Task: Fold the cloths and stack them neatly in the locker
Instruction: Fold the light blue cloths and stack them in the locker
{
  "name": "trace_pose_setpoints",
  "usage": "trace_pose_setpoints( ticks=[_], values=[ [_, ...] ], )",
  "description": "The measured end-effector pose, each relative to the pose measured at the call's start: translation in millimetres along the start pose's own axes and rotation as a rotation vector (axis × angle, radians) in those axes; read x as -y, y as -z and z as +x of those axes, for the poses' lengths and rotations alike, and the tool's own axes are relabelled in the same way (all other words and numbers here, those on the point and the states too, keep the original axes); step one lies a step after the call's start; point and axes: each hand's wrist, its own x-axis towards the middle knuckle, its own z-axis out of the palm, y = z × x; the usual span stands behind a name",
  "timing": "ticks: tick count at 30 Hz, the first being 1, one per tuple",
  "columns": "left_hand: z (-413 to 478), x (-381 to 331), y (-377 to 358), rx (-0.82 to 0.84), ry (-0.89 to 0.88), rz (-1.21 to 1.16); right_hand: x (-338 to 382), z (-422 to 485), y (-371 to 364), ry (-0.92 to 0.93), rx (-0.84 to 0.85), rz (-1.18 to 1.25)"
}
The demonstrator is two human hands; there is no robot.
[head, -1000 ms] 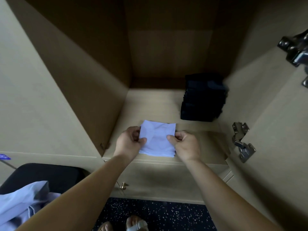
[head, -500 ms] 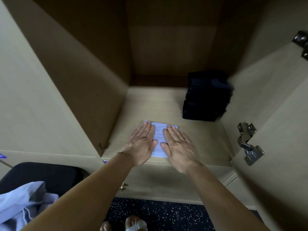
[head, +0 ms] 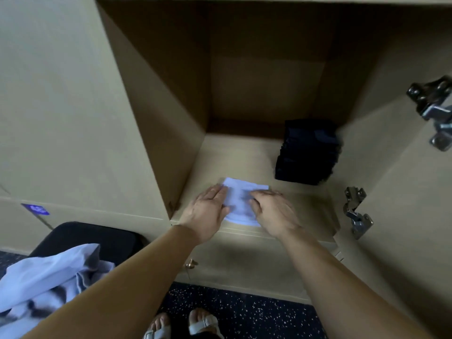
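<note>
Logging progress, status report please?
Left hand and right hand flat on folded light-blue cloth, locker shelf front. Dark folded stack rear right, clear.

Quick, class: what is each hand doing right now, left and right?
Left hand: open, flat on the light cloth, holding nothing.
Right hand: open, palm down on the same cloth, holding nothing.

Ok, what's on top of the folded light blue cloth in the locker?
Both hands lie flat on the folded light blue cloth: left hand and right hand. Its middle strip shows; the parts under the palms are hidden.
</note>
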Motion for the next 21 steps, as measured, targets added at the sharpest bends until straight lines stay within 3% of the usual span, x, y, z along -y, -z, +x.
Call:
trace_pose_setpoints(
  ticks=[6,12,21],
  values=[
    [-79.2,11.1,51.3,-0.035,0.101,0.040,36.7,-44.9,44.8,-0.024,-0.083,-0.006],
    [-167.9,26.5,85.1,-0.048,0.191,0.117,98.1,-90.7,64.3,0.050,-0.051,0.054],
    [-295.2,72.5,106.9,-0.091,0.353,0.125,215.0,-148.9,49.5,0.272,-0.002,0.020]
  ],
)
